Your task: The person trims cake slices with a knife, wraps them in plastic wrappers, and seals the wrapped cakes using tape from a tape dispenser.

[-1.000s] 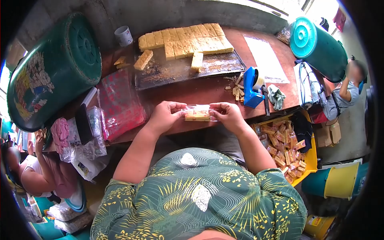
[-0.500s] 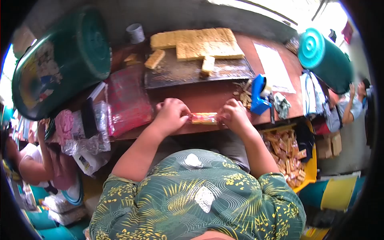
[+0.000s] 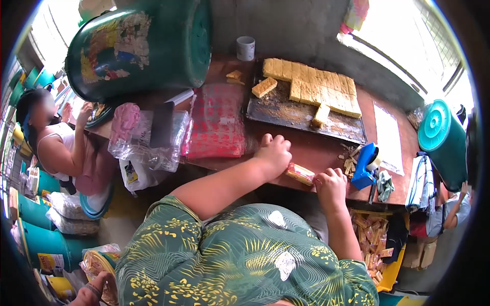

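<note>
Your wrapped bar [image 3: 300,174] lies at the counter's [image 3: 229,164] near edge, the fingers of your right hand [image 3: 332,187] closed on its end toward four o'clock; your left hand [image 3: 273,157] curls beside its ten o'clock end, though you can't tell whether those fingers grip it. From the bar, the tray [image 3: 260,113] of cut slabs [image 3: 321,86] sits at twelve, the blue tape dispenser [image 3: 363,171] at three, and the red-printed wrappers [image 3: 217,122] at ten.
</note>
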### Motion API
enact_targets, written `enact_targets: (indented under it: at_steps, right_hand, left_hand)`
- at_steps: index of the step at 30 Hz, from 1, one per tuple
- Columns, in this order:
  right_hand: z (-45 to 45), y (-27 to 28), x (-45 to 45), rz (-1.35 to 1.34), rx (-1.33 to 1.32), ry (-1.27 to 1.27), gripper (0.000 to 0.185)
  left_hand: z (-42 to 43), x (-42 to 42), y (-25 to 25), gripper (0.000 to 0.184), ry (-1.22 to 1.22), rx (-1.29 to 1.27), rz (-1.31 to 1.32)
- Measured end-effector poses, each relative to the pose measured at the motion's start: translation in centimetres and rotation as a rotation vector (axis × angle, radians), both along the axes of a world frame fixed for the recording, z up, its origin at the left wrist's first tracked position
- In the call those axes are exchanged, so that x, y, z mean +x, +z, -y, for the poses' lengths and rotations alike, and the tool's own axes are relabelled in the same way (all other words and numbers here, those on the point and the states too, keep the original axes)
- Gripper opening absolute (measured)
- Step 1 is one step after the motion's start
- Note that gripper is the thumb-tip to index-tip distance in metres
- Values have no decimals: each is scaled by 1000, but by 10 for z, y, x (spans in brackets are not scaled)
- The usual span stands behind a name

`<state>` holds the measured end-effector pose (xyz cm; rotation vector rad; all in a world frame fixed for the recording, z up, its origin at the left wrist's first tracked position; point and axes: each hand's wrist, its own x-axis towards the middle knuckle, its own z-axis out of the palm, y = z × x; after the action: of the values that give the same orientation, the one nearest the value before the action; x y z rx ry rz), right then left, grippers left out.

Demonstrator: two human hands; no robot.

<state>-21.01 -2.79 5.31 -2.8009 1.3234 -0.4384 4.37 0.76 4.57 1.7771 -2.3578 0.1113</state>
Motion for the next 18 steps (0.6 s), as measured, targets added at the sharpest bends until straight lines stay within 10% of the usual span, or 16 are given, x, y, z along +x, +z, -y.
enact_targets:
  at_steps: [4, 7, 12, 18]
  right_hand:
    - [-11, -47, -9, 132, -154, 25, 14]
    - [-40, -47, -14, -4, -1, 67, 68]
    - [-35, -72, -11, 357, 72, 99, 87]
    - [-17, -38, 3, 572, -47, 251, 28]
  left_hand:
    - [-23, -14, -54, 38, 37, -141, -14]
    - [-39, -22, -28, 74, 91, 19, -380]
    - [13, -31, -52, 24, 52, 327, -1639]
    - [9, -37, -70, 33, 23, -105, -865]
